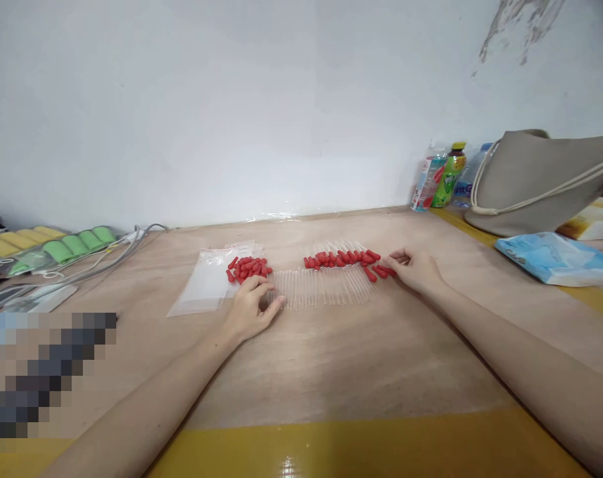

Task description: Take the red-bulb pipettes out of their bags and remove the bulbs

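A row of thin clear glass dropper tubes [309, 291] lies side by side on the table. Red rubber bulbs [334, 259] form a line along the far ends of these tubes, with more clear tubes showing behind. My left hand [254, 309] rests at the row's left end, thumb and fingers apart, touching or close to the outermost tubes. Just beyond it is a pile of loose red bulbs [249, 267], partly on clear plastic bags [196, 289]. At the row's right end, the fingers of my right hand [414, 269] close on a red rubber bulb [388, 271].
Bottles [448, 176] and a grey drawstring bag [540, 179] stand at the back right, near a blue-white packet [555, 257]. Packed green rolls [80, 244] and grey cables [127, 245] lie at left. Yellow tape [331, 448] runs along the front edge.
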Motion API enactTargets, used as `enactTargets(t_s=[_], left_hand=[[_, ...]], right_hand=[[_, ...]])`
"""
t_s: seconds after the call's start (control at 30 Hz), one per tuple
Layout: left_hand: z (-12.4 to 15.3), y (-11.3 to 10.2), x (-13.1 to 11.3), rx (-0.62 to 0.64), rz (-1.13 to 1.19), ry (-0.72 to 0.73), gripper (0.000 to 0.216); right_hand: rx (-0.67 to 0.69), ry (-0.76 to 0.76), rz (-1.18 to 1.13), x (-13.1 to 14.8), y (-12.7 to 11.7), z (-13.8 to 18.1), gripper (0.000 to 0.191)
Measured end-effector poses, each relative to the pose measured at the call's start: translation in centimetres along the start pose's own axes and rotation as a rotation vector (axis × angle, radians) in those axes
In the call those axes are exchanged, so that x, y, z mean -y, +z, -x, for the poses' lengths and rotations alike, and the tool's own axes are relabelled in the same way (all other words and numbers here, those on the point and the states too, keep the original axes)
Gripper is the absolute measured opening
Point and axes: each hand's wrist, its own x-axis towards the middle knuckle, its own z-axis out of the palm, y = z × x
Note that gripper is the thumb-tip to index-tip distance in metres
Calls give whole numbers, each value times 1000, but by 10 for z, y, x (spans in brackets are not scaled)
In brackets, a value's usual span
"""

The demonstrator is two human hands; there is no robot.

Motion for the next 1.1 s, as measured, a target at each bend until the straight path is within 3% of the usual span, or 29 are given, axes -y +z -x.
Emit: enactTargets(t_s=[0.13,0.3,0.43,0.63,0.73,0.9,1.0,1.1], left_hand=[[0,-1,-1,-7,-10,-7,18],[1,1,-1,-6,1,1,16],[-1,2,-2,-7,11,14,16],[-2,-1,-3,-69,-22,33,16],[-3,-1,-4,-116,-48,59,27],[-4,2,-12,-140,-132,171,43],[-4,4,-19,-121,-148,281,35],[-5,6,-25,-105,-111,352,22]], right_hand=[[42,5,-49,3,7,-4,42],[63,-31,-89,6,14,-4,33],[-16,-18,-136,1,19,-8,30],[-161,-19,-242,6,17,-2,45],[-141,-174,-313,22,14,17,38],[62,-692,-280,55,17,63,16],[136,-828,-232,67,22,83,12],[156,-862,-225,71,25,89,11]])
